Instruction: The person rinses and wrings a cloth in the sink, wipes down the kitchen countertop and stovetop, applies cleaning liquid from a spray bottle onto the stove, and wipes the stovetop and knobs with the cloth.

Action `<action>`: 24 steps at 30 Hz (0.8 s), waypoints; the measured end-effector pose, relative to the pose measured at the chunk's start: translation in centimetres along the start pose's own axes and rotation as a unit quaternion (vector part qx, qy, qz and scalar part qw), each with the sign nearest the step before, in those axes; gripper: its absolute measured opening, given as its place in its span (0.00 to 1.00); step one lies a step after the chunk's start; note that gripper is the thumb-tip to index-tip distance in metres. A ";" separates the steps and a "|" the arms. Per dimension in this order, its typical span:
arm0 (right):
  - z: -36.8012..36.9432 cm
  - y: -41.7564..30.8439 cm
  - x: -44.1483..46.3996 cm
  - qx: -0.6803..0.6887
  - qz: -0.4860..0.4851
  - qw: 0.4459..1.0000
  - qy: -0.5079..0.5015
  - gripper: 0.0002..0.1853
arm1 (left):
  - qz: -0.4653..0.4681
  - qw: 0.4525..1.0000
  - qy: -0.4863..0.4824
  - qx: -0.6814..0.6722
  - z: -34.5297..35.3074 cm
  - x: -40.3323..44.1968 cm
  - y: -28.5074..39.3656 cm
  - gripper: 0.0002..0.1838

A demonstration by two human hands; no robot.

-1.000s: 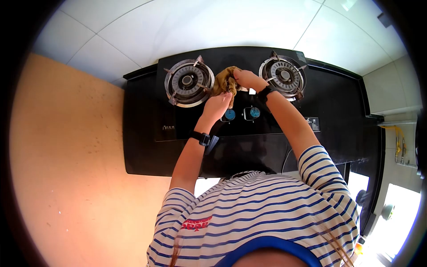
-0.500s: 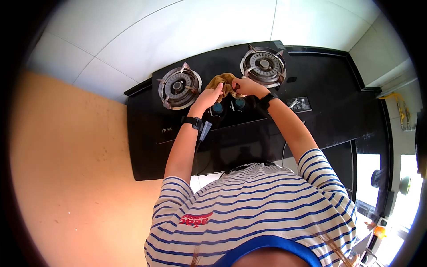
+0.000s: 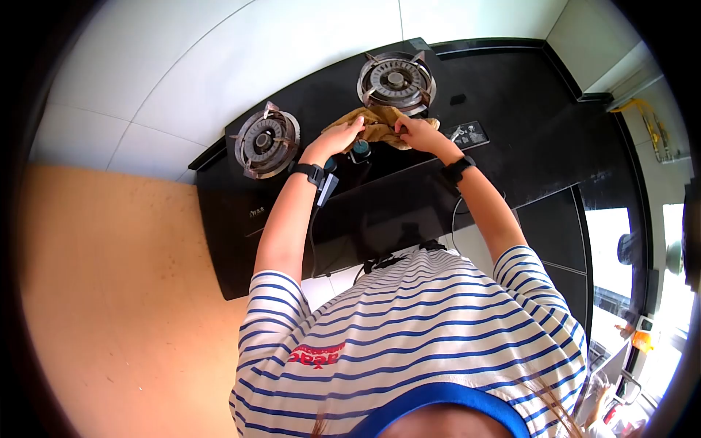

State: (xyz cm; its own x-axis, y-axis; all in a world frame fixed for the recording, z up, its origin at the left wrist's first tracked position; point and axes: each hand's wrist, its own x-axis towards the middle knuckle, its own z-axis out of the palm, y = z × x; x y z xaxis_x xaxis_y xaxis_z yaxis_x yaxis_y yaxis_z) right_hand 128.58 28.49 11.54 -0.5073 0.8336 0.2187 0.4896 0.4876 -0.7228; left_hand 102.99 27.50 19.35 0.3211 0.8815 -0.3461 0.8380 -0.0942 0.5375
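A brown cloth (image 3: 381, 125) is stretched between my two hands above the front part of the black gas stove (image 3: 321, 95). My left hand (image 3: 337, 139) grips its left end, thumb on top. My right hand (image 3: 423, 136) pinches the right side with curled fingers. The cloth hangs just in front of the right burner (image 3: 396, 80), and whether it touches the stove I cannot tell. One teal-topped knob (image 3: 361, 150) shows below the cloth; another is mostly hidden behind my left wrist. The left burner (image 3: 267, 141) lies left of my left hand.
A sticker label (image 3: 469, 134) lies on the stove's right side, near my right wrist. The black countertop (image 3: 518, 109) continues to the right. White tiles (image 3: 307, 44) rise behind the stove. Yellow pipes (image 3: 648, 128) are on the far right wall. Cables hang near both wrists.
The cloth was bunched between close hands and is now spread wider, the hands farther apart. My right hand has moved right, toward the label. The camera's view has shifted and turned slightly.
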 end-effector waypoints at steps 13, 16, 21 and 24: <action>-8.3 7.1 -6.9 -0.129 0.059 0.975 0.169 0.12 | 0.120 0.974 -0.046 0.186 6.7 4.5 11.1 0.35; -8.1 6.8 -7.3 -0.277 0.089 0.926 0.241 0.19 | 0.170 0.962 0.072 0.203 10.8 4.7 12.9 0.33; -5.3 6.2 -7.4 -0.382 0.036 0.914 0.132 0.33 | 0.169 0.950 0.206 0.164 14.6 4.6 11.8 0.28; -4.3 4.8 -8.4 -0.347 0.002 0.932 0.105 0.23 | 0.164 0.951 0.241 0.109 15.6 2.8 11.2 0.30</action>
State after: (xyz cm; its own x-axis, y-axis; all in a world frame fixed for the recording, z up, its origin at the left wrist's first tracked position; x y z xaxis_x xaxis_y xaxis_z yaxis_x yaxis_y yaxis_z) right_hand 138.28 24.95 9.07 -0.3902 0.8325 0.3934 0.8692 0.4739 -0.1408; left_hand 120.13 21.69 12.38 0.3851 0.8932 0.2322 0.8164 -0.4470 0.3657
